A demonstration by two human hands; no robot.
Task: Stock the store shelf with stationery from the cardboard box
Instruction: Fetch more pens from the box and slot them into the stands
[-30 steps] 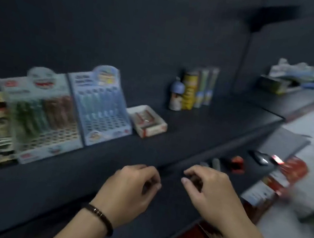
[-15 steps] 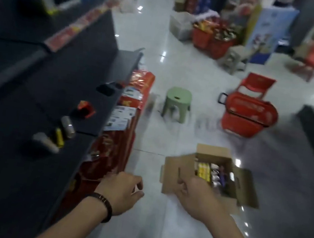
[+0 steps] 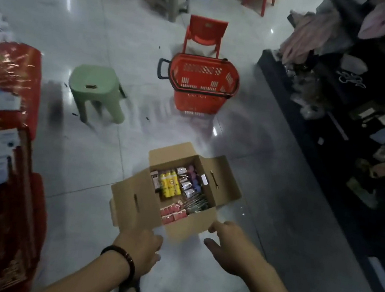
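Fetch step: spread, empty right hand (image 3: 229, 247) and left hand (image 3: 140, 247), fingers hidden, near lower-centre open brown cardboard box (image 3: 190, 226); next, grasp stationery.

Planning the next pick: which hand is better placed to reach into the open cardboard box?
Probably the right hand: its straight fingers point at the near wall of the cardboard box, beside the opening. The left hand sits lower, behind the folded-out flap.

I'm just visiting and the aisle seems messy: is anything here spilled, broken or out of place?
Nothing looks spilled or broken. The open brown cardboard box sits askew to the lines of the white tiled floor, its stationery packed inside. Small dark marks lie beside the pale green plastic stool.
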